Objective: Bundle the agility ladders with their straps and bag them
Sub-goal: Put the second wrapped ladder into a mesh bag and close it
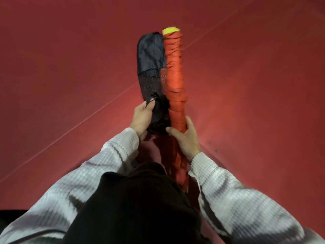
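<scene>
We note our right hand (184, 138) grasping the strap-wound ladder bundle (175, 76); just left of it, our left hand (141, 118) grips the black bag (152, 59).

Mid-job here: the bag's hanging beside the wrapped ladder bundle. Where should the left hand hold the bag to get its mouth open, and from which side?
Grip the bunched near end of the black bag, where the left hand already holds gathered fabric. Come from the left, the side away from the orange ladder bundle, which presses along the bag's right edge and is held by the right hand. The far end looks closed and rounded, so the opening is probably nearest you.
</scene>
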`<move>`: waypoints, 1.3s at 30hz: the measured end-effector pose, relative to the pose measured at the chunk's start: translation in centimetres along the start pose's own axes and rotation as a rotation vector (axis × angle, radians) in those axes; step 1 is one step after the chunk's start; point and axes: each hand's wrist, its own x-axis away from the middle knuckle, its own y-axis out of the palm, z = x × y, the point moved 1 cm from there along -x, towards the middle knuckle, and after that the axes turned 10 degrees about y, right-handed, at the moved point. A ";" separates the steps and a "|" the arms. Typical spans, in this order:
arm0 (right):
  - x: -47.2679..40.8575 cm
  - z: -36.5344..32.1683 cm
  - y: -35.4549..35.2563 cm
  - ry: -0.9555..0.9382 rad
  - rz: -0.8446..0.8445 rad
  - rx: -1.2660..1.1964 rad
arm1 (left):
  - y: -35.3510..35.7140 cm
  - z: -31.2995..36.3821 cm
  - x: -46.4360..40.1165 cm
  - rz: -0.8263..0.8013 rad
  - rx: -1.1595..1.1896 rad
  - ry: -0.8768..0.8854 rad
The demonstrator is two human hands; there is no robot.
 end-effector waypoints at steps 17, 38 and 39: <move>-2.3 -1.5 1.1 0.034 -0.127 0.071 | -1.8 0.9 0.7 -0.354 -0.264 -0.019; -0.4 1.1 -6.7 0.051 0.402 0.228 | -8.8 -1.8 -1.9 -0.070 -0.879 0.142; -0.1 1.2 -5.9 0.039 0.339 0.216 | -7.7 -1.6 -2.0 -0.033 -0.759 0.101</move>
